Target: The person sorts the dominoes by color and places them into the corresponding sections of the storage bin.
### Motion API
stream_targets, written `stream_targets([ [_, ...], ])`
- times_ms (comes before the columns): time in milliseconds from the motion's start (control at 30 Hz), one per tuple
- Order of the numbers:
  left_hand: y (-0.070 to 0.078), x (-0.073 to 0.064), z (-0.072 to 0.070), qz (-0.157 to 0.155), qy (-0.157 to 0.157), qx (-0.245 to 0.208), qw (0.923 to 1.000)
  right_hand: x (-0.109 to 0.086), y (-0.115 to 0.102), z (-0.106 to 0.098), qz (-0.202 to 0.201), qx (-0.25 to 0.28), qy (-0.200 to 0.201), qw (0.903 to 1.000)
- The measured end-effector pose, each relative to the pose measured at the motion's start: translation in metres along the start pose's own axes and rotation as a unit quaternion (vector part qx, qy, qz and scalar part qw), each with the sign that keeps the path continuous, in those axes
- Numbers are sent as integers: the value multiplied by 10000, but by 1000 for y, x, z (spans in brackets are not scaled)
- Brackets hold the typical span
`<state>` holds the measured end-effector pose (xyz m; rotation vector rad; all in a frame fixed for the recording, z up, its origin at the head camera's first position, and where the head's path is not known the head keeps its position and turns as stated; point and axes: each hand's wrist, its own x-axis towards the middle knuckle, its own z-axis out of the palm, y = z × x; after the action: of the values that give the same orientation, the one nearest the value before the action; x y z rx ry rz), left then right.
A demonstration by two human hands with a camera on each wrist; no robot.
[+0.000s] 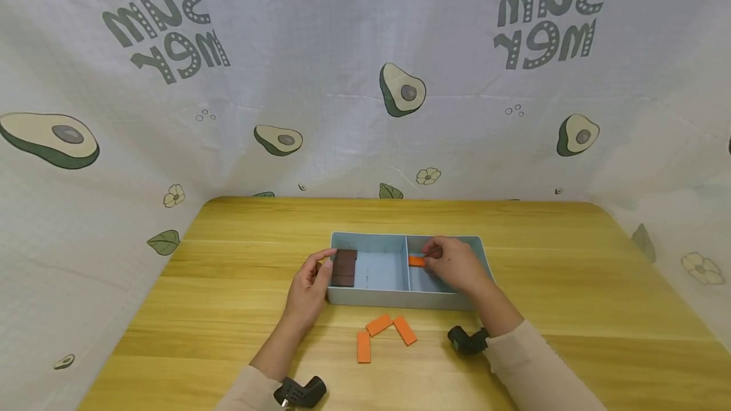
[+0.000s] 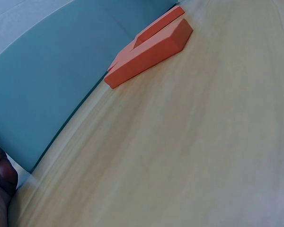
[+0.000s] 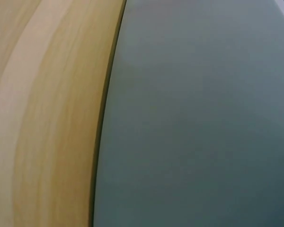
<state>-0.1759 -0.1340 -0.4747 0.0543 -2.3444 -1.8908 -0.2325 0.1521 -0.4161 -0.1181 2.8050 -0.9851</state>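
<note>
A blue-grey two-compartment box [image 1: 377,297] stands on the wooden table. At its left end my left hand [image 1: 305,293] rests against the wall, index finger and thumb tips right at the rim; a bit of that hand shows at the lower left of the left wrist view. Dark brown blocks [image 1: 344,269] lie side by side along the left compartment's end. My right hand [image 1: 457,265] reaches into the right compartment and pinches the right end of an orange block [image 1: 416,261] beside the divider. Its fingers hide part of that block.
Three loose orange blocks [image 1: 363,347] lie on the table [image 1: 240,309] in front of the box, also visible in the left wrist view. Black wrist cameras [image 1: 299,392] stick out from both sleeves. A printed curtain [image 1: 342,81] hangs behind the table.
</note>
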Motion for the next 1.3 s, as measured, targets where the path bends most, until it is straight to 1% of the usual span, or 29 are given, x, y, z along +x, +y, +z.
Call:
stream_targets([
  [167, 0, 0, 0, 22, -5, -11, 10000, 1, 1, -1, -4, 195, -119, 9997],
  [367, 2, -1, 1, 22, -3, 29, 10000, 0, 2, -1, -2, 159, -55, 9999],
  [433, 2, -1, 1, 12, -9, 40, 10000, 0, 2, -1, 11, 237, -106, 9997],
  [567, 1, -1, 1, -16, -8, 63, 10000, 0, 1, 0, 80, 587, -392, 9975],
  [700, 0, -1, 1, -20, -16, 25, 10000, 0, 0, 0, 20, 1023, -680, 9924],
  [867, 0, 0, 0, 8, -4, -15, 10000, 1, 1, 1, 4, 1413, -869, 9862],
  [1000, 0, -1, 1, 19, -8, 0, 10000, 1, 0, 2, 37, 1527, -878, 9844],
  [1300, 1, -1, 1, 32, -4, 20, 10000, 3, 2, 1, 65, 1550, -835, 9844],
])
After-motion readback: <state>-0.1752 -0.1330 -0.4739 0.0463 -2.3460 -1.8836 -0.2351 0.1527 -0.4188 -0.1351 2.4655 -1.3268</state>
